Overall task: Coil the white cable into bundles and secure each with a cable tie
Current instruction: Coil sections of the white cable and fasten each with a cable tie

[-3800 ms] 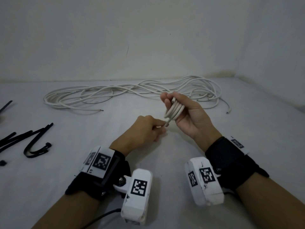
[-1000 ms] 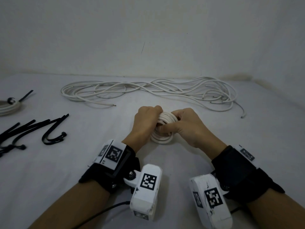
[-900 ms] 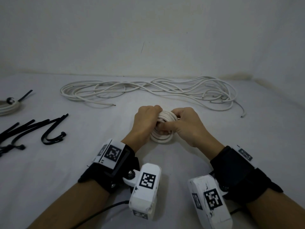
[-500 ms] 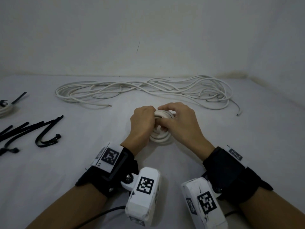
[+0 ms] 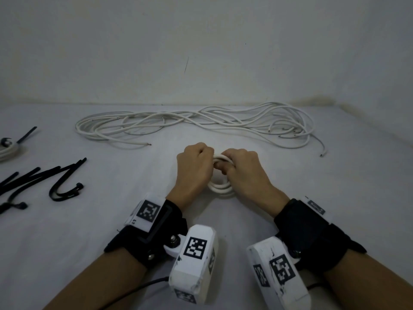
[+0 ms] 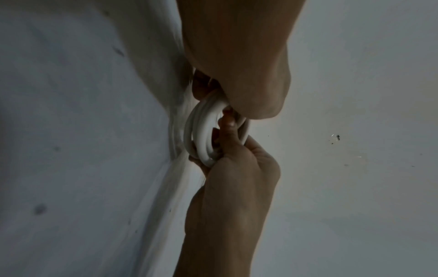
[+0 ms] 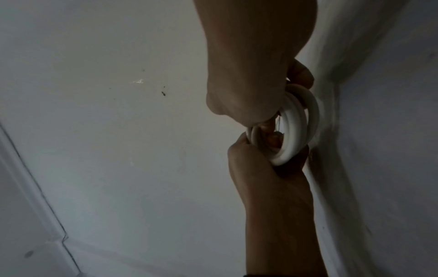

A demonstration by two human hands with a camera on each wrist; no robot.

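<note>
A small coil of white cable [image 5: 221,187] stands on edge on the white table, between my two hands. My left hand [image 5: 207,162] grips its left side with curled fingers. My right hand [image 5: 225,168] grips the top right, fingers hooked through the loops. In the left wrist view the coil [image 6: 201,131] is clamped between my left hand [image 6: 227,150] below and the right hand above. The right wrist view shows the coil [image 7: 296,127] held by my right hand [image 7: 267,144]. The coil's loose end is hidden.
A long pile of loose white cables [image 5: 190,124] lies across the back of the table near the wall. Several black cable ties [image 5: 55,182] lie at the left. A tied bundle [image 5: 6,148] sits at the far left edge.
Earlier my right hand held the coil up while the left pinched the cable end. The coil now rests on the table with both hands around it. Over the last second the right fingers crept over its top.
</note>
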